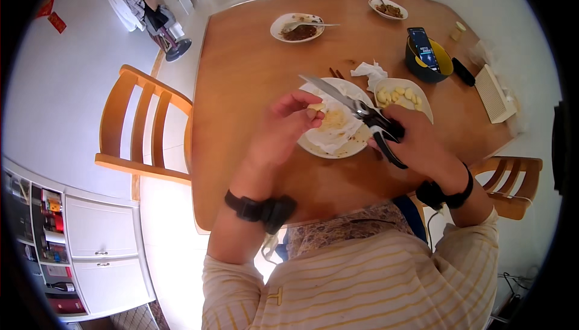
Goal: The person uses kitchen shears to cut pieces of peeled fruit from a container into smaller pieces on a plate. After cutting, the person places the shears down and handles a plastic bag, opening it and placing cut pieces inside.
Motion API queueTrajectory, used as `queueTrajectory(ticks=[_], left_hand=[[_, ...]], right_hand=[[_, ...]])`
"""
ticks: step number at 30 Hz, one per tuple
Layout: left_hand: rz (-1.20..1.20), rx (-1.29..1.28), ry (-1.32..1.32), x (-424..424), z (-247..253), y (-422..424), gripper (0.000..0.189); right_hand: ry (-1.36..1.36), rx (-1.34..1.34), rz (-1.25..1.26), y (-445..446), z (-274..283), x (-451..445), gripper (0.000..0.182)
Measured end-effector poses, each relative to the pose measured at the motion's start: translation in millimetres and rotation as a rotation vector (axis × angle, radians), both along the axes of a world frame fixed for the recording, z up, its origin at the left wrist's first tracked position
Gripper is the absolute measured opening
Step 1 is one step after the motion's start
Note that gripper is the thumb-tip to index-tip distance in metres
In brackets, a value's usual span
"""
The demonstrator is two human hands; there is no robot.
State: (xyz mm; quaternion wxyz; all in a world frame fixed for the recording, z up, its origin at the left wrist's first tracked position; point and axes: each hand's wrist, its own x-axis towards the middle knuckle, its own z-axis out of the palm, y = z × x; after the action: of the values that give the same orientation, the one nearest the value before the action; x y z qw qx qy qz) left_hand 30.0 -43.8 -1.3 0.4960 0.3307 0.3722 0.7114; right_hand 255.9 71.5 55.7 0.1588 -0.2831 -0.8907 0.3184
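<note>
Pinched between the thumb and fingers of my left hand (289, 122) is a pale garlic clove (317, 106). My right hand (414, 138) grips black-handled kitchen scissors (362, 110), whose blades point up and left over a white plate (312, 148). On that plate lies crumpled white tissue (330, 138) with small yellowish bits (334, 117) on it. Just beyond my right hand, a white dish (423, 88) holds several peeled garlic cloves (398, 95). The scissor blades are apart from the clove.
A crumpled tissue (371, 71) and chopsticks (335, 73) lie behind the plate. Farther off are a dish of dark food with a spoon (298, 29) and another food dish (389, 10). A phone (424, 49) leans in a dark bowl (414, 65) at right. A wooden chair (144, 122) stands left.
</note>
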Motion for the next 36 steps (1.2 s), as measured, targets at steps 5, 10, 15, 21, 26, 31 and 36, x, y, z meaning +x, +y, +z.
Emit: queueTrajectory(ticks=[5, 10, 15, 21, 26, 31, 36], left_hand=[[-0.033, 0.044, -0.076, -2, -4, 1, 0.012], [-0.037, -0.033, -0.024, -3, -5, 4, 0.012], [-0.063, 0.001, -0.003, 0, -10, 6, 0.016], [-0.058, -0.044, -0.013, 2, -8, 5, 0.019], [-0.087, -0.095, 0.022, 2, -5, 4, 0.020], [-0.101, -0.138, 0.018, 3, -5, 5, 0.019], [-0.111, -0.166, 0.019, 4, -4, 4, 0.019]], right_hand=[[-0.084, 0.059, -0.045, -3, -6, 29, 0.039], [-0.103, 0.061, -0.042, -10, -14, 43, 0.039], [-0.085, 0.054, -0.038, -14, -18, 41, 0.038], [-0.062, 0.048, -0.028, -14, -21, 39, 0.036], [-0.085, 0.074, -0.017, -11, -24, 39, 0.036], [-0.088, 0.074, -0.017, -13, -24, 40, 0.036], [-0.131, 0.135, -0.016, -14, -24, 42, 0.034]])
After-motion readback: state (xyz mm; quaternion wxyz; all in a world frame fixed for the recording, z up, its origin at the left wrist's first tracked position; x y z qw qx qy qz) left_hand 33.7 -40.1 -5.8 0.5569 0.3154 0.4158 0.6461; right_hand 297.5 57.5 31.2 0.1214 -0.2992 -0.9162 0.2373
